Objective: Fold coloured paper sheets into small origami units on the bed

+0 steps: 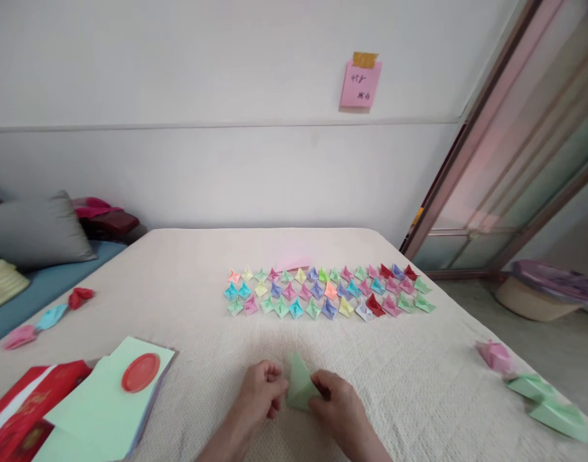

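Observation:
A folded piece of light green paper (300, 386) stands between my two hands near the front of the cloth-covered table. My right hand (339, 404) pinches its right edge between thumb and fingers. Close to the paper's left edge, my left hand (262, 391) has loosely curled fingers with small gaps between them, and it does not appear to grip the sheet. Beyond the hands, several small folded paper pieces (296, 309) in many colours stand in rows across the table.
At left lie a stack of green paper (96, 404), a red round lid (140, 373) on it, and a red packet (34, 398). Crumpled-looking coloured papers (53, 316) lie at the left edge. More green folded papers (558, 417) and a pink one (496, 357) sit along the right edge.

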`<state>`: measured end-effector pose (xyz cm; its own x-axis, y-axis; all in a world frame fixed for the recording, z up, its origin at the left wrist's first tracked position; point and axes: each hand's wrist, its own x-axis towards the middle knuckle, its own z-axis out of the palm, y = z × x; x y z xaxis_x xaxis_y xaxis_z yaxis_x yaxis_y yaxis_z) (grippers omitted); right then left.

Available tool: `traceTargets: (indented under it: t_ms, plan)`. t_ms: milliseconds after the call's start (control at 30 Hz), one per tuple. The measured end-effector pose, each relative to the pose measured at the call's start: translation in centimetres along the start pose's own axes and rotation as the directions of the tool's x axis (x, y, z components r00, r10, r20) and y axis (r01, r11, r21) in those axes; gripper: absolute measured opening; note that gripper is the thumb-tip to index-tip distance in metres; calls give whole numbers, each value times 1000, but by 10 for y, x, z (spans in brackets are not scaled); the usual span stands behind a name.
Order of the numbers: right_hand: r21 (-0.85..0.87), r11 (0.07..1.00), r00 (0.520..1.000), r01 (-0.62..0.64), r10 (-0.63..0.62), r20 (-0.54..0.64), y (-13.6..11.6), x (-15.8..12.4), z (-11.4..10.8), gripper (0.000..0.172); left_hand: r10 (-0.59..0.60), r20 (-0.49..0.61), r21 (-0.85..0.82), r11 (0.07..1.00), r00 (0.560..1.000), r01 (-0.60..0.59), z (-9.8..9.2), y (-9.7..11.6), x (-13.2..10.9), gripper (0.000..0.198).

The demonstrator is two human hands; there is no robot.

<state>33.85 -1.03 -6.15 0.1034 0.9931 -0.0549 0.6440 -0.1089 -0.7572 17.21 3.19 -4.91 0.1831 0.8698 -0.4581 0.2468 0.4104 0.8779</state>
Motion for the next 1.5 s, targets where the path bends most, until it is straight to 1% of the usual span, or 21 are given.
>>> traceTargets:
  t_ms: [100, 200, 267, 333, 433, 500, 567, 600, 633, 667, 733, 767, 833, 900, 967, 1067, 1133, 1200, 1267, 1333, 1500]
  plan:
    - [50, 999, 1000, 22, -21, -11, -4, 2, -7, 13, 23, 24, -29, 999, 999, -22, -4, 6, -5, 31]
    - [132, 987, 996, 93, -90, -24, -9, 1, -17, 14, 64, 111, -96, 994, 992, -53, -6, 17, -14, 39]
    - [213, 964, 987, 159, -148, -68, -10, 0, -20, 18, 134, 143, -151, 982, 981, -113, -4, 23, -20, 34]
    - [276, 940, 975, 199, -163, -148, -8, 0, -20, 21, 191, 139, -173, 971, 972, -166, 0, 26, -23, 26]
    - [324, 924, 955, 204, -115, -273, -2, 1, -15, 22, 289, 105, -192, 945, 951, -266, 9, 24, -25, 20]
    - [374, 902, 930, 216, -72, -361, 0, 2, -13, 23, 413, 50, -201, 896, 909, -396, 13, 21, -28, 17]
    - [504, 840, 916, 201, 20, -400, 0, 2, -14, 38, 503, 8, -166, 853, 864, -495, 15, 18, -31, 18]
    - [607, 776, 930, 168, 79, -359, -2, 1, -15, 46, 528, -4, -133, 841, 849, -524, 16, 18, -33, 19]
    - [721, 684, 953, 114, 129, -274, -5, 0, -17, 50, 542, -18, -99, 835, 840, -541, 16, 18, -35, 21]
    - [821, 570, 976, 46, 151, -159, -8, -1, -19, 50, 550, -34, -66, 832, 834, -551, 16, 18, -36, 22]
    - [931, 354, 993, -89, 99, 57, -17, -5, -24, 42, 546, -88, -11, 835, 833, -549, 16, 18, -37, 24]
    - [949, 286, 992, -129, 49, 119, -21, -7, -26, 37, 535, -118, 7, 843, 837, -538, 17, 18, -36, 24]
    - [964, 219, 987, -153, -18, 161, -28, -11, -30, 31, 514, -163, 23, 855, 842, -518, 19, 16, -33, 23]
    - [966, 214, 987, -148, -36, 159, -32, -13, -32, 28, 495, -184, 2, 864, 849, -504, 21, 13, -29, 22]
    - [959, 248, 989, -139, -22, 149, -32, -13, -31, 26, 447, -172, -88, 881, 878, -465, 22, 11, -26, 23]
    - [944, 303, 991, -134, 17, 135, -29, -12, -30, 25, 298, -79, -370, 877, 951, -306, 26, 9, -23, 31]
    - [940, 314, 991, -137, 37, 132, -27, -11, -28, 27, 222, 1, -548, 816, 975, -185, 29, 10, -24, 37]
    - [937, 320, 990, -137, 49, 129, -26, -10, -27, 29, 185, 36, -651, 750, 982, -118, 31, 13, -25, 37]
    - [933, 335, 991, -132, 54, 121, -26, -10, -26, 32, 168, 35, -690, 717, 985, -98, 33, 16, -27, 35]
    - [926, 358, 993, -117, 51, 106, -25, -10, -26, 33, 165, 40, -701, 707, 986, -90, 33, 16, -28, 35]
    - [913, 397, 996, -93, 36, 86, -24, -9, -26, 29, 190, 83, -713, 698, 978, -75, 34, 11, -26, 35]
